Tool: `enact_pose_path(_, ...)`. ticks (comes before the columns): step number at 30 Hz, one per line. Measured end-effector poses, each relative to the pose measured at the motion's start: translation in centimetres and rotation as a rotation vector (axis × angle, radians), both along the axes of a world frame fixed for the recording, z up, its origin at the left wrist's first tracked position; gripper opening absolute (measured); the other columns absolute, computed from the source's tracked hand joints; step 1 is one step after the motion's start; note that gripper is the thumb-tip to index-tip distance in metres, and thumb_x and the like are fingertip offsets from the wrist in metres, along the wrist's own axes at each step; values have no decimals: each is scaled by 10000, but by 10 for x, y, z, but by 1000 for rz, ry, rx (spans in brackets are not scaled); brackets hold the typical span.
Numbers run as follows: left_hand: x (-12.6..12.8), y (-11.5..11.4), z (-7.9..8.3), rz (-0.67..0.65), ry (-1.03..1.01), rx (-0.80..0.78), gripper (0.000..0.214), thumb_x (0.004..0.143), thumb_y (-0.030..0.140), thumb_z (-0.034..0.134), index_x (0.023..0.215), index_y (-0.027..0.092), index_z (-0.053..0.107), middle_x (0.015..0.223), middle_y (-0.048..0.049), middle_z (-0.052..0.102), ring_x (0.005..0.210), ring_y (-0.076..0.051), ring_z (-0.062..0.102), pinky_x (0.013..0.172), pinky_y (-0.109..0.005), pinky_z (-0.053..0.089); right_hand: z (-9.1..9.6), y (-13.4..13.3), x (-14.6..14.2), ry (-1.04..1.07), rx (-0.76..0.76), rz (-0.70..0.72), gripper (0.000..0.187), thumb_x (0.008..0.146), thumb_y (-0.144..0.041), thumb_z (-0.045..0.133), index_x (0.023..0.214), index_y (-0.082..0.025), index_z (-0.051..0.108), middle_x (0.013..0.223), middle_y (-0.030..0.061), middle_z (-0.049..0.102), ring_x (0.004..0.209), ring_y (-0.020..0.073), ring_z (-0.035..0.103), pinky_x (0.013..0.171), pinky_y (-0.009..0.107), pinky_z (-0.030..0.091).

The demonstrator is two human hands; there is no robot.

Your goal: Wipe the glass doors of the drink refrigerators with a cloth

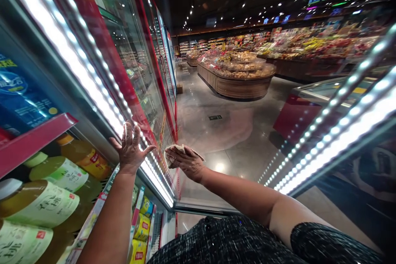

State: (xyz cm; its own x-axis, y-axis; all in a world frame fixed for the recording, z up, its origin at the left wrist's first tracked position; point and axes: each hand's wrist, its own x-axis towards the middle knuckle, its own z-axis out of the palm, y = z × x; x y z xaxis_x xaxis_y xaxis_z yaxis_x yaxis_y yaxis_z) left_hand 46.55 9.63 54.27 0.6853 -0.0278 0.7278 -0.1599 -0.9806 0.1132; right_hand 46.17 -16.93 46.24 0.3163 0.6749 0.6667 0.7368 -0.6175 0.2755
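Observation:
My left hand (131, 148) is spread wide over the bright light strip (102, 82) on the cooler's edge, fingers apart and holding nothing. To its right, my right hand (190, 165) presses a beige cloth (170, 157), seemingly against the clear glass of the cooler door. Part of the cloth is hidden under the palm and fingers. Below and left of my left arm, large bottles with pale green labels (46, 204) lie along a cooler shelf, beside an orange-labelled bottle (93, 161).
A pink-red shelf strip (37, 144) juts out near a blue package (24, 95). Yellow cans (142, 227) stand lower down. A second light strip (346, 132) runs along the right. Beyond the glass are a grey floor (213, 132) and a round-ended wooden display (235, 84).

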Motion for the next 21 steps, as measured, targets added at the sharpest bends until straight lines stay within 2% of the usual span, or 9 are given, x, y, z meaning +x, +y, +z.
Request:
enact_pose_path(4, -3, -9, 0, 21, 24, 10, 1233, 731, 797, 664, 1648, 162, 139, 1686, -272, 100, 1587, -380, 111, 1203, -653, -150, 10, -7, -3, -38, 64, -81, 531, 1038, -222, 417, 1562, -310, 427, 1665, -95, 346, 1601, 124, 83, 1299, 376, 151)
enact_pose_path(7, -4, -16, -1, 53, 58, -17, 1307, 705, 770, 717, 1650, 144, 67, 1688, -279, 22, 1591, -389, 55, 1182, -672, -170, 2, -11, -4, -99, 39, -99, 514, 1031, -227, 428, 1539, -293, 469, 1667, -102, 344, 1605, 148, 35, 1293, 393, 131)
enact_pose_path(11, -3, -20, -1, 61, 92, -51, 1315, 724, 784, 689, 1648, 149, 1, 1690, -279, -9, 1594, -382, 17, 1154, -693, -195, -12, -31, -10, -124, -28, -106, 508, 1014, -232, 470, 1517, -294, 501, 1664, -113, 350, 1604, 149, 29, 1271, 378, 174)
enact_pose_path(15, -3, -22, -1, 59, 98, -80, 1323, 726, 804, 667, 1646, 145, -18, 1687, -293, -16, 1592, -395, 16, 1151, -713, -173, -4, -53, -16, -66, -7, -199, 540, 1015, -238, 474, 1549, -319, 454, 1681, -132, 283, 1608, 163, -36, 1231, 381, 225)
enact_pose_path(18, -4, -24, 0, 56, 87, -82, 1284, 760, 793, 640, 1646, 140, -21, 1687, -295, -21, 1592, -397, 15, 1151, -711, -177, 2, -57, -17, -49, 11, -234, 575, 994, -203, 482, 1556, -315, 445, 1690, -115, 256, 1608, 188, -74, 1207, 408, 245)
enact_pose_path(21, -5, -24, -1, 44, 74, -68, 1242, 799, 777, 609, 1644, 142, -44, 1689, -289, -46, 1593, -388, -1, 1148, -707, -186, -5, -55, -18, -48, 3, -231, 599, 972, -205, 511, 1556, -320, 445, 1693, -109, 258, 1607, 205, -82, 1192, 424, 260)
